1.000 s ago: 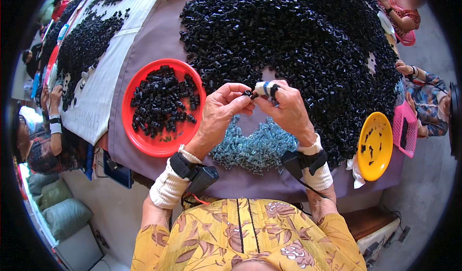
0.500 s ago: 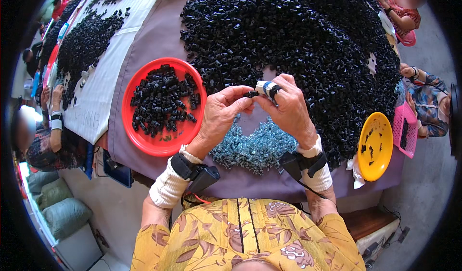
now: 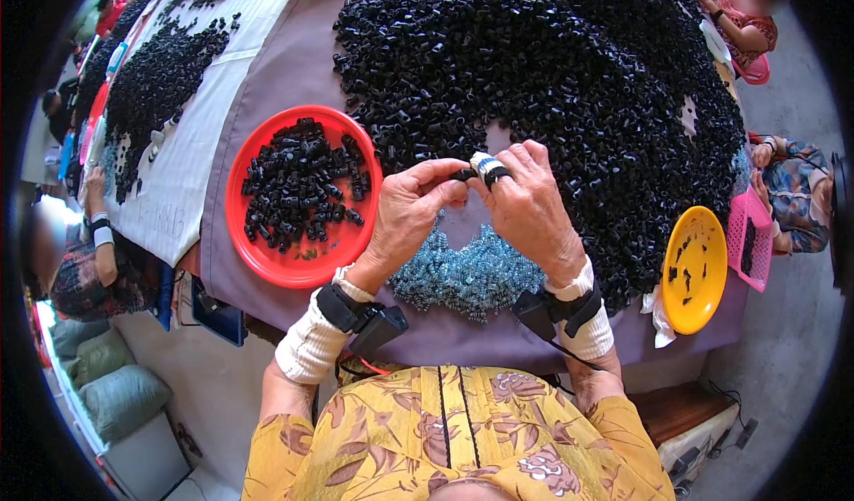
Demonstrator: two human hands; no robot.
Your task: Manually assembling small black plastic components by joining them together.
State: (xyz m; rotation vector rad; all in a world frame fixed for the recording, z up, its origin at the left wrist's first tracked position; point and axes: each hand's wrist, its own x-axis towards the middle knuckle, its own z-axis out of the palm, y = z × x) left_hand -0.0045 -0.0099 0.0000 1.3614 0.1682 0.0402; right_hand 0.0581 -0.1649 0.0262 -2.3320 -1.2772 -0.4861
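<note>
My left hand (image 3: 396,221) pinches a small black plastic part (image 3: 463,174) between thumb and fingertips. From the other side, the closed fingers of my right hand (image 3: 536,216) meet the same part; a white, blue and black striped wrap (image 3: 488,168) covers one finger. Whether anything else is in the right fingers is hidden. Below the hands lies a heap of small bluish metal coil springs (image 3: 467,274). A large pile of black plastic parts (image 3: 534,56) spreads beyond the hands. Left of my left hand, a round red tray (image 3: 336,265) holds many black pieces.
A yellow oval plate (image 3: 703,274) with several black bits stands at the right, beside a pink basket (image 3: 740,243) and white tissue (image 3: 658,319). Grey-purple cloth (image 3: 276,74) covers the table. Other people sit at the left and right edges. Stuffed sacks (image 3: 124,399) lie at lower left.
My right hand has turned and shifted slightly left, its wrapped finger now more upright against the part. My left hand has barely moved.
</note>
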